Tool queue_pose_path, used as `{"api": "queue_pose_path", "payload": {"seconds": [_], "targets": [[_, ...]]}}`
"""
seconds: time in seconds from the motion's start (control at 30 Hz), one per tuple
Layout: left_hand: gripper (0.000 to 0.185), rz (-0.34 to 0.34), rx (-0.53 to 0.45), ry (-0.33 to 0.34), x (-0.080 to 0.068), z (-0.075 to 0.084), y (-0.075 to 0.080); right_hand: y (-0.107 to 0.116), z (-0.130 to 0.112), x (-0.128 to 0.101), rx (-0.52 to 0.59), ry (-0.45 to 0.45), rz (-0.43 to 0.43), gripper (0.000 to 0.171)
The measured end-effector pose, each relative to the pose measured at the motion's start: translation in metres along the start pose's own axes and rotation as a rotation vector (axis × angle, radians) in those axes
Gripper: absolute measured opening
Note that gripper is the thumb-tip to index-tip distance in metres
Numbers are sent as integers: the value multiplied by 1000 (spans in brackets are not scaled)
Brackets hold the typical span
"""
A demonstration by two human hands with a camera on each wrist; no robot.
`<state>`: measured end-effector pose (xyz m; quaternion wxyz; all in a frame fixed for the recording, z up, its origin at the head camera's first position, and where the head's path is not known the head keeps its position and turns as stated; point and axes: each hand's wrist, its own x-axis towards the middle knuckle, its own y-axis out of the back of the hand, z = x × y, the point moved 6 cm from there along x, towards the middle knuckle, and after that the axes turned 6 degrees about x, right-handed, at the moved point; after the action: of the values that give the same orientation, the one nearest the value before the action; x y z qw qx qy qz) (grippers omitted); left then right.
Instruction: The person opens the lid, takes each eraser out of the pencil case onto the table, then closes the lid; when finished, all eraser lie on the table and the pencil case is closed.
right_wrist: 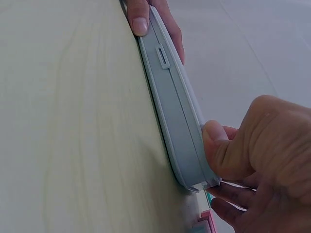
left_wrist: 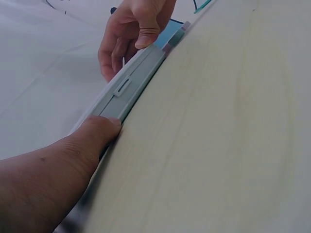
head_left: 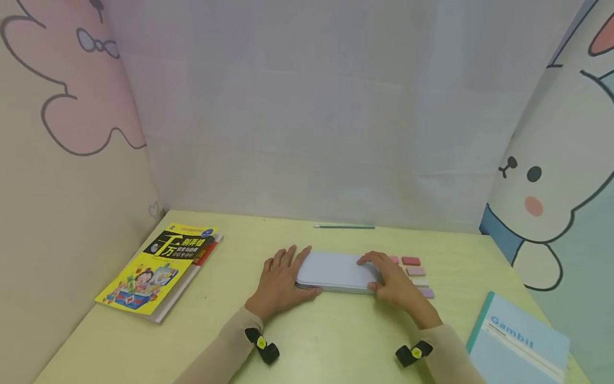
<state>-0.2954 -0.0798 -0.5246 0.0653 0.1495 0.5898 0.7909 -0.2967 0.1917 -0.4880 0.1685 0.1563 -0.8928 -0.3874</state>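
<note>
A flat pencil case (head_left: 336,271) with a pale lavender lid and grey-blue sides lies on the table; its front clasp (right_wrist: 163,56) shows in the right wrist view. My left hand (head_left: 282,280) holds the case's left end, thumb along the front side and fingers spread at the far side. At the right end, my right hand (head_left: 394,282) grips the case, its thumb at the lid's front edge and its index finger bent over the top. In the right wrist view, other fingers of the right hand (right_wrist: 262,150) are around the end corner. The lid looks closed.
Several small eraser-like blocks (head_left: 411,261) in pink, white and purple lie just right of the case. A pencil (head_left: 344,227) lies behind it. Books with a yellow cover (head_left: 158,272) are at the left, a light-blue "Gambit" notebook (head_left: 520,341) at the right.
</note>
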Motion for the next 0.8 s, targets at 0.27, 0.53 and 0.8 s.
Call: {"api": "queue_pose_path", "payload": {"seconds": [0.27, 0.53, 0.8], "targets": [[107, 21, 24, -15, -4, -5, 4, -3, -8, 4, -7, 57, -29, 53], [119, -31, 38, -41, -6, -11, 14, 3, -19, 8, -48, 124, -77, 53], [111, -63, 75, -103, -5, -10, 19, 8, -13, 10, -76, 125, -71, 43]]}}
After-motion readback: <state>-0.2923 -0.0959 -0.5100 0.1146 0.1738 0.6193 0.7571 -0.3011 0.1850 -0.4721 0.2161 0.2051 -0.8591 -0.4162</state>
